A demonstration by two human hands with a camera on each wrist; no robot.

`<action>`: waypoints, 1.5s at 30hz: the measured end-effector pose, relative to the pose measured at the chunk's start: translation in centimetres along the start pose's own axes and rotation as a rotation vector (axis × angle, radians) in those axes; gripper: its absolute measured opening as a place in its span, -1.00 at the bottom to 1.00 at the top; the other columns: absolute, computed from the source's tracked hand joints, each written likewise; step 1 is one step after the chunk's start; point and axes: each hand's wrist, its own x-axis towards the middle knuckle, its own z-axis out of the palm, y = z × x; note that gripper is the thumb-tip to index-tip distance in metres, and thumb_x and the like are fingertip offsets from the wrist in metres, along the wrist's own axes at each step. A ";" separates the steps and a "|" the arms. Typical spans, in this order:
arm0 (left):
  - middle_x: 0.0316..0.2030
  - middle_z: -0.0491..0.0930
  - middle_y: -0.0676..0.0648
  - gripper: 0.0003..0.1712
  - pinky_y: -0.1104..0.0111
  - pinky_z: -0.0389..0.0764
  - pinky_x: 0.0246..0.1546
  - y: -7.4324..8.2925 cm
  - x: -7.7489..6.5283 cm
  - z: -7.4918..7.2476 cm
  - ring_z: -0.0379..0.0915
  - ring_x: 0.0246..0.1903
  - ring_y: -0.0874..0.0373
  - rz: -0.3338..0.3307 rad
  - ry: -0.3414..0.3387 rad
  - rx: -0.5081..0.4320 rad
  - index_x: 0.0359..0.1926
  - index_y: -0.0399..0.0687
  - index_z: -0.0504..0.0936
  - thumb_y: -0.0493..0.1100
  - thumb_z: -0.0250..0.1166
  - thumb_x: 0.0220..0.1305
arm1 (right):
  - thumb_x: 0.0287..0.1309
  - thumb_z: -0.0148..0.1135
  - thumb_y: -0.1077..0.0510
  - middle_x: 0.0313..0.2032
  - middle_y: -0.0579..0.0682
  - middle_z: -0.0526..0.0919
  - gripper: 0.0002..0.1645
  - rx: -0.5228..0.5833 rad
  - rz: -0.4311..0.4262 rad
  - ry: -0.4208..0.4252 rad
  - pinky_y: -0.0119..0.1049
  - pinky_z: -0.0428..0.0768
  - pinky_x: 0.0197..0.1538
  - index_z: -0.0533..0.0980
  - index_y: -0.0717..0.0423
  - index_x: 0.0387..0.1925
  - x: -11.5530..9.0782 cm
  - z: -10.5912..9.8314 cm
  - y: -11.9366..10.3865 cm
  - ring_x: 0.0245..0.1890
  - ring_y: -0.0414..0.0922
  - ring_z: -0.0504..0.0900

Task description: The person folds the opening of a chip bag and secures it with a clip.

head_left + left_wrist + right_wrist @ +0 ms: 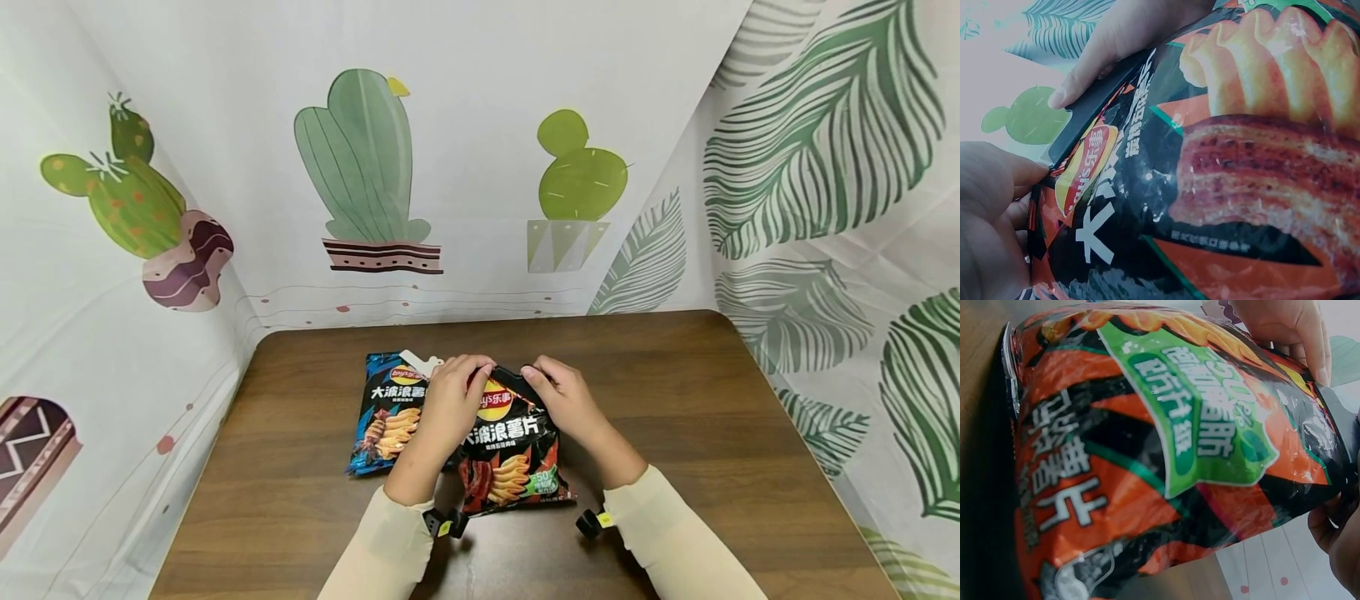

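Note:
A black and red bag of Lay's potato chips (501,446) is held upright or tilted over the table. My left hand (455,400) pinches its top left corner between thumb and fingers. At the top right corner, my right hand (573,404) pinches the bag's edge. In the left wrist view, a flat dark strip (1094,106) runs along the top edge between the hands; whether it is a clip or the folded bag top I cannot tell. Partly behind my left hand lies a blue bag of Lay's chips (386,417), with a white clip-like piece (422,363) at its top.
The brown wooden table (300,500) has rounded far corners. Behind it hangs a white cloth (480,125) printed with cacti and leaves. Black wrist cameras (447,523) are worn under both wrists.

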 end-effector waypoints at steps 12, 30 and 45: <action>-0.09 0.76 -0.04 -0.76 0.05 0.48 0.03 0.0 0.0 0.0 0.63 -0.05 0.04 0.004 0.019 -0.008 -0.02 -0.04 0.73 -0.10 0.17 0.51 | 0.43 0.15 0.20 -0.53 -0.09 0.45 -0.74 0.009 0.043 -0.026 -0.37 0.44 -0.40 0.47 0.02 -0.45 0.1 0.2 -0.4 -0.52 -0.24 0.40; -0.06 0.72 0.02 -0.79 0.06 0.56 0.07 -0.1 0.0 0.0 0.64 -0.05 0.08 -0.019 0.070 -0.078 0.02 0.02 0.71 -0.13 0.22 0.47 | 0.47 0.10 0.21 -0.46 0.00 0.55 -0.78 0.086 0.107 -0.033 -0.36 0.51 -0.31 0.51 0.15 -0.37 -0.4 -0.1 -0.4 -0.46 -0.28 0.47; -0.12 0.68 0.02 -0.77 0.32 0.63 -0.27 -1.3 -0.3 -0.5 0.62 -0.19 0.15 -0.075 0.142 -0.158 0.07 0.03 0.67 -0.11 0.19 0.50 | 0.51 0.08 0.07 -0.42 -0.04 0.57 -0.76 0.094 0.113 0.020 -0.36 0.47 -0.23 0.54 0.05 -0.30 -0.8 0.0 0.6 -0.40 -0.24 0.48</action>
